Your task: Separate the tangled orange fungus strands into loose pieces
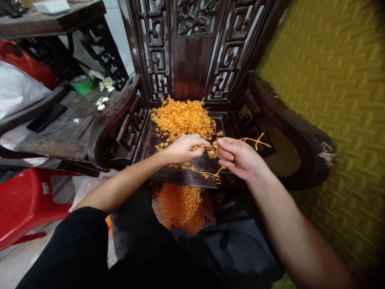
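A dark, glossy wooden seat (pixel 150 138) lay before the person, with a carved openwork back (pixel 192 78) rising behind it and a broad curved armrest (pixel 288 120) on the right. On the seat sat a loose pile of orange string (pixel 183 116), thickest towards the back, with stray bits spreading to the front edge. Over its front part, the left hand (pixel 186 149) had its thumb and fingers closed on a thin orange strand (pixel 258 141), and the right hand (pixel 236 155) pinched the same strand, whose forked end stuck out past it. Below the seat, more string lay in an orange container (pixel 167 206). To the left, a second wooden chair (pixel 66 120) bore a green roll of tape (pixel 83 84) and small white flowers (pixel 102 102), near a white bag (pixel 18 88). A red plastic stool (pixel 27 204) stood on the floor nearer the person, while a yellow textured surface (pixel 339 88) filled the right side
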### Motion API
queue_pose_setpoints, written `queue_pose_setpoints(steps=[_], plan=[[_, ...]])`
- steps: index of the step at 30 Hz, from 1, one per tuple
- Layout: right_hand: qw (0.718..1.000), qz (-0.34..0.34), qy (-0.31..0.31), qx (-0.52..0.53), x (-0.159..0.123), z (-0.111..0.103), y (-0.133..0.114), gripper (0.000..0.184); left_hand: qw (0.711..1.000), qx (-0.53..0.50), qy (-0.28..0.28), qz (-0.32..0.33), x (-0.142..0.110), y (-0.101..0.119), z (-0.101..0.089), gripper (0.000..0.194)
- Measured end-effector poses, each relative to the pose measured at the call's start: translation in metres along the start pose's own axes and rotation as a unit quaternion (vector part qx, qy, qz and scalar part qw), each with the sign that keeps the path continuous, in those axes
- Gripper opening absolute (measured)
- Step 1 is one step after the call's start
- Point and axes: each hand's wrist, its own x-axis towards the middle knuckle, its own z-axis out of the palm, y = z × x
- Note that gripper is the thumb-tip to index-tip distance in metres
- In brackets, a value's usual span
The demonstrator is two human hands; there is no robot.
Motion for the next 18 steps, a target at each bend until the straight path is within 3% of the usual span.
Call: queue_pose_setpoints(steps=[4, 8, 12, 15, 18], plan=[[1.000, -0.009, 0.010, -0.014, 0.002, 0.004, 0.000, 0.037, 0.998, -0.044, -0.027, -0.024, 0.000, 0.001, -0.001, 0.033], [0.999, -0.024, 0.022, -0.035, 0.003, 0.006, 0.001, 0.041, 0.999, 0.014, -0.032, -0.024, -0.003, -0.009, -0.001, 0.030], [0.986, -0.089, 0.077, -0.115, 0.002, 0.003, 0.004, 0.040, 0.997, 0.056, -0.042, -0.042, -0.006, -0.018, -0.007, 0.032], [0.945, -0.133, 0.068, -0.290, 0.001, 0.003, 0.009, 0.037, 0.991, 0.122, -0.034, -0.044, -0.006, -0.017, -0.012, 0.035], [0.862, -0.207, 0.055, -0.460, 0.000, 0.010, 0.016, 0.041, 0.980, 0.189, -0.045, -0.052, -0.006, -0.015, -0.014, 0.032]])
